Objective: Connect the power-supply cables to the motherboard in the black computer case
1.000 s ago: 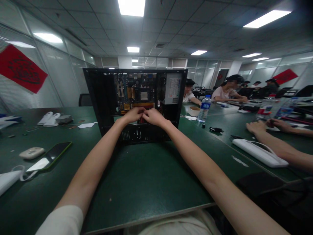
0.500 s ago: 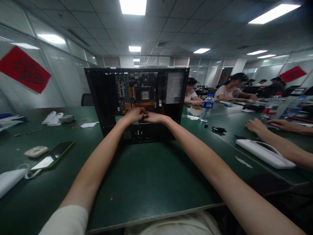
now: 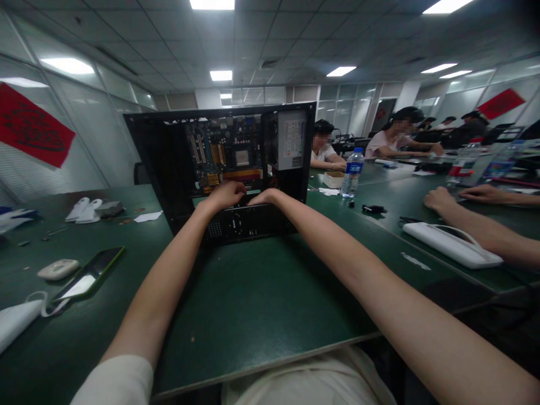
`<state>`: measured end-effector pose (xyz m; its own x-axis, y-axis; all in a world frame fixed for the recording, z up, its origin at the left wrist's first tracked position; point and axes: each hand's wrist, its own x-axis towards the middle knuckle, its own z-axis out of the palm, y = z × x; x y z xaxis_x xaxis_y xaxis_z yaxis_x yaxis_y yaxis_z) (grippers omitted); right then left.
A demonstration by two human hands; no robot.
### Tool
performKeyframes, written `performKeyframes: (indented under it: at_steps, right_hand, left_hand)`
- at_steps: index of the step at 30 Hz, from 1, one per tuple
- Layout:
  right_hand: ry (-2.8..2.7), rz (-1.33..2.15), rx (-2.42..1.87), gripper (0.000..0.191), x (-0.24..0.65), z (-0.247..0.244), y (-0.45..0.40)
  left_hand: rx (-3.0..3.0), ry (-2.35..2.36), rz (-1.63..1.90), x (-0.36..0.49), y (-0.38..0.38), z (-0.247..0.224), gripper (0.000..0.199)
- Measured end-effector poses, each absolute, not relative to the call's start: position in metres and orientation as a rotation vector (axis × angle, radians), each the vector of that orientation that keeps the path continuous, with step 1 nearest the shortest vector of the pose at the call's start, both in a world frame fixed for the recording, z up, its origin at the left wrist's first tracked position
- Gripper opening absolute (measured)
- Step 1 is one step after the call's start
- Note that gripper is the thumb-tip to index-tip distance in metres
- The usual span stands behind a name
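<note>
A black open computer case (image 3: 147, 152) stands upright on the green table (image 3: 253, 292). Inside it are a motherboard (image 3: 219, 152) and, at the upper right, a silver power supply (image 3: 292, 139). My left hand (image 3: 225, 194) reaches into the lower middle of the case, its fingers curled below the board. Just right of it, my right hand (image 3: 264, 197) bends over the lower panel of the case, fingers down inside. Both sets of fingertips are close together; what they hold, if anything, is hidden.
Left lie a phone (image 3: 93, 273), a pale rounded case (image 3: 58, 269) and a white device (image 3: 19, 320). On the right are a water bottle (image 3: 352, 173), a black connector (image 3: 374, 208) and a white power strip (image 3: 451, 244). Another person's hands (image 3: 441, 199) rest beyond it.
The view has shifted a little, and the case appears further left and slightly tilted. My right hand's fingers have gone deeper behind the lower panel.
</note>
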<state>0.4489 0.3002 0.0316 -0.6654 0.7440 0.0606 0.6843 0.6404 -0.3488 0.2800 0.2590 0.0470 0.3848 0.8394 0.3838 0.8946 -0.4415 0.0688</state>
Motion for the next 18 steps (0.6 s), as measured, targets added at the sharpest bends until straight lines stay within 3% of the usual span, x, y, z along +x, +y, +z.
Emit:
performKeyframes:
  at_steps: [9,13,18]
  right_hand:
    - [-2.508,0.678,-0.827,0.016,0.457,0.035,0.294]
    - [-2.312,0.803,-0.742,0.026,0.46,0.033,0.29]
    - [-2.053,0.609,-0.687,0.031,0.463,0.039,0.288]
  left_hand:
    - [-2.509,-1.565,-0.778,0.275,0.269,0.043,0.034]
    - [-2.535,-1.616,-0.833,0.273,0.27,0.042,0.035]
    - [-2.644,-1.673,-0.974,0.275,0.267,0.047,0.049]
